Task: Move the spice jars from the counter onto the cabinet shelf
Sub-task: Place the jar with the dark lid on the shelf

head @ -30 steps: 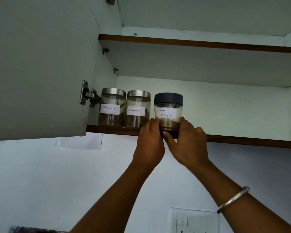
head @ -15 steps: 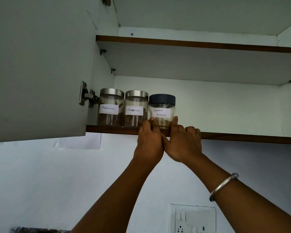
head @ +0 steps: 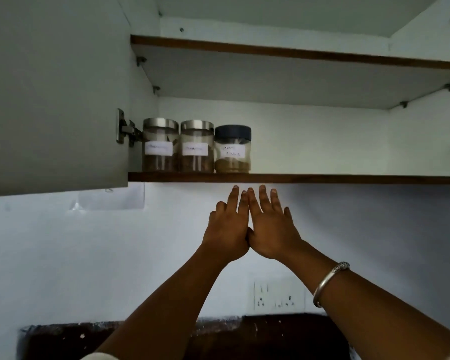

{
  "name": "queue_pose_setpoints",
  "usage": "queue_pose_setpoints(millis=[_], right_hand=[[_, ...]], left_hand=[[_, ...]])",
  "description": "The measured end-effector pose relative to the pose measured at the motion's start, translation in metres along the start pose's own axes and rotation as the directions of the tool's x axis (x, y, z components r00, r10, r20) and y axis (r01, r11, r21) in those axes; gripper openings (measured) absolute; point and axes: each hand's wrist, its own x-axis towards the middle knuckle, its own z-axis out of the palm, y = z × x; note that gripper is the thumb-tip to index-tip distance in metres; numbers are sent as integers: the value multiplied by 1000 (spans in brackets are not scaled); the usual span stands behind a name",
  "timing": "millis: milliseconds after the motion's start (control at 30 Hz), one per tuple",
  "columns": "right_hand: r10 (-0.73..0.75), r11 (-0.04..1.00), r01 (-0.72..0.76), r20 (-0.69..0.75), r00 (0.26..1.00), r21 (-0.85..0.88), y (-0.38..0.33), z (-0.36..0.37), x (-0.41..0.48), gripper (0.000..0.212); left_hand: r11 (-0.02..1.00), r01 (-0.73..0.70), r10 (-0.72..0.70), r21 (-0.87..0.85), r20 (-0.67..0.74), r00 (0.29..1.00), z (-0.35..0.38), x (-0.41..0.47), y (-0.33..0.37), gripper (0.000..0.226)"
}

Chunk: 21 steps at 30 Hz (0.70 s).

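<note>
Three spice jars stand in a row at the left end of the lower cabinet shelf (head: 322,179). Two have steel lids: the left jar (head: 160,145) and the middle jar (head: 196,146). The third, a dark-lidded jar (head: 232,149), stands upright at the right of them with brown powder at its bottom. My left hand (head: 227,229) and my right hand (head: 270,227) are side by side just below the shelf edge, fingers straight, holding nothing and apart from the jars.
The open cabinet door (head: 55,94) hangs at the left, level with the jars. An upper shelf (head: 296,51) spans the cabinet above. A wall socket panel (head: 277,294) sits below on the white wall, above a dark counter edge (head: 218,333).
Both hands let go of the dark-lidded jar and dropped below the shelf edge with fingers straightened. The jar now stands further in, beside the other two.
</note>
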Motion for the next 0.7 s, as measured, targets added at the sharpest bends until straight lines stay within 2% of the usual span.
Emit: queue_pose_setpoints(millis=[167, 400, 467, 567, 700], right_hand=[[77, 997, -74, 143, 987, -22, 35, 22, -63, 80], [227, 970, -242, 323, 919, 9, 127, 62, -181, 78], [261, 959, -285, 374, 890, 7, 159, 74, -218, 78], [311, 945, -322, 439, 843, -50, 212, 96, -273, 76], [381, 920, -365, 521, 763, -138, 292, 120, -359, 76]], left_hand=[[988, -77, 101, -133, 190, 977, 36, -45, 38, 83], [943, -170, 272, -287, 365, 890, 100, -106, 138, 85], [931, -190, 314, -313, 415, 854, 127, -123, 178, 87], [903, -126, 346, -411, 522, 780, 164, -152, 241, 89], [855, -81, 442, -513, 637, 631, 200, -189, 339, 83]])
